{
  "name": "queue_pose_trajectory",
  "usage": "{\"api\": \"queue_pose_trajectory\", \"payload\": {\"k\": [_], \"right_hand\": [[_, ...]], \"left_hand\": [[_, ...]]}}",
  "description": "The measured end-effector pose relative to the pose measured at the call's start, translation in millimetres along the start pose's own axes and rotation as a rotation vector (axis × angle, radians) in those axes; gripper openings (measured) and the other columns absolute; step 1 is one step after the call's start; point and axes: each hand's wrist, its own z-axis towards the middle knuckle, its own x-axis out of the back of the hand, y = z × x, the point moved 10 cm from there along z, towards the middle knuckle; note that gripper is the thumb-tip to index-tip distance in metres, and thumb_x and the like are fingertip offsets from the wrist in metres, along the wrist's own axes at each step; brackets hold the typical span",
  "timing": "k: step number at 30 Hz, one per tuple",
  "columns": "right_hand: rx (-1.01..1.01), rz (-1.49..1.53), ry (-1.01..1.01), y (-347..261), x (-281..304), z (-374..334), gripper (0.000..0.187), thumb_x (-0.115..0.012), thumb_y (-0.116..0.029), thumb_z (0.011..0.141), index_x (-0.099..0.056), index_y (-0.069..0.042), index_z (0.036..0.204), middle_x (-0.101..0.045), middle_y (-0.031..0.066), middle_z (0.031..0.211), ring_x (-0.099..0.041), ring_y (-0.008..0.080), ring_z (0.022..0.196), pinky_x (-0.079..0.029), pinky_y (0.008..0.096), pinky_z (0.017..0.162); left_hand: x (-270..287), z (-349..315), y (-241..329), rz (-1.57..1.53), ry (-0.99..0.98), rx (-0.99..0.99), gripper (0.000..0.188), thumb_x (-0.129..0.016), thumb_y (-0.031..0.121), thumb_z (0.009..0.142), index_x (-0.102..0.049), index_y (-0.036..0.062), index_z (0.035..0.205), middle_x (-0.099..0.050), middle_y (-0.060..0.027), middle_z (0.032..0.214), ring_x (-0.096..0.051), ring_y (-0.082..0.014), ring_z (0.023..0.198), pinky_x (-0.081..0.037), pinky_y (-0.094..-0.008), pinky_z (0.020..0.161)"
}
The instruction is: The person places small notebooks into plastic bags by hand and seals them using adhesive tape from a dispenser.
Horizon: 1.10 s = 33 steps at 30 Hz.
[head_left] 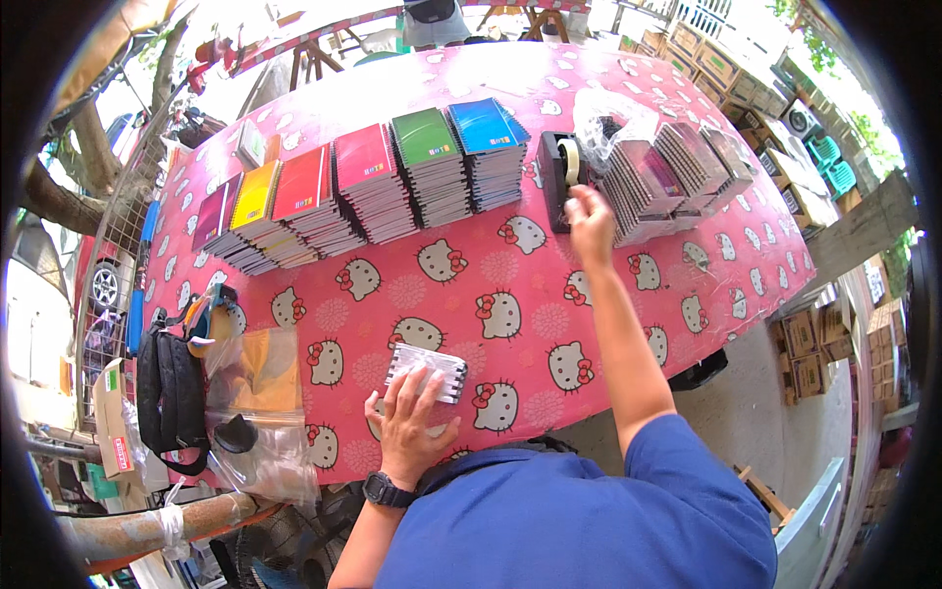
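Near the table's front edge, my left hand (410, 417) rests with spread fingers on a small pack of spiral-bound notebooks (439, 374); the thumb is apart from it. My right arm reaches forward to a black tape dispenser (553, 187) with a pale tape roll (569, 162). At its near end my right hand (589, 218) is closed in a pinch; any strip of tape between the fingertips is too fine to see. Beyond my hands stand stacks of spiral notebooks with purple, yellow (256, 195), red (302, 184), pink, green (425, 135) and blue (488, 128) covers.
Right of the dispenser sit wrapped notebook packs (643, 191) and a crumpled clear plastic bag (616, 116). A black bag (173, 398) and clear plastic pouches (265, 447) lie at the left edge. A pink patterned cloth (520, 324) covers the table. Cardboard boxes (810, 353) stand beyond the right edge.
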Motion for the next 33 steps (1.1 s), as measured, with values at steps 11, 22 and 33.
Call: {"api": "queue_pose_trajectory", "payload": {"k": [11, 22, 33], "right_hand": [[0.133, -0.459, -0.003, 51.3, 8.8, 32.6, 0.023, -0.070, -0.028, 0.077, -0.068, -0.005, 0.081, -0.066, 0.0123, 0.073, -0.061, 0.0256, 0.069, -0.044, 0.0401, 0.069], [-0.755, 0.504, -0.942, 42.0, -107.1, -87.8, 0.014, -0.068, -0.020, 0.083, -0.062, -0.009, 0.088, -0.054, -0.0054, 0.070, -0.045, 0.0031, 0.057, -0.034, 0.0190, 0.049], [0.315, -0.539, -1.741, -135.4, -179.5, -202.6, 0.048, -0.076, -0.044, 0.065, -0.058, 0.001, 0.063, -0.050, 0.0061, 0.049, -0.050, 0.0167, 0.043, -0.041, 0.0317, 0.039]], "left_hand": [[-0.1, -0.4, -6.1, -0.028, -0.012, 0.072, 0.067, -0.072, 0.034, 0.064, -0.050, 0.0243, 0.127, -0.042, 0.0008, 0.136, -0.032, -0.0205, 0.129, -0.013, -0.0544, 0.105], [-0.4, 2.6, -2.2, -0.021, -0.024, 0.093, 0.068, -0.072, 0.038, 0.065, -0.049, 0.0230, 0.127, -0.040, -0.0015, 0.134, -0.031, -0.0233, 0.129, -0.011, -0.0537, 0.105], [9.1, 12.9, -2.3, -0.057, -0.102, 0.142, 0.078, -0.077, 0.040, 0.058, -0.047, 0.0338, 0.130, -0.016, -0.0148, 0.148, -0.005, -0.0399, 0.137, -0.007, -0.0634, 0.103]]}}
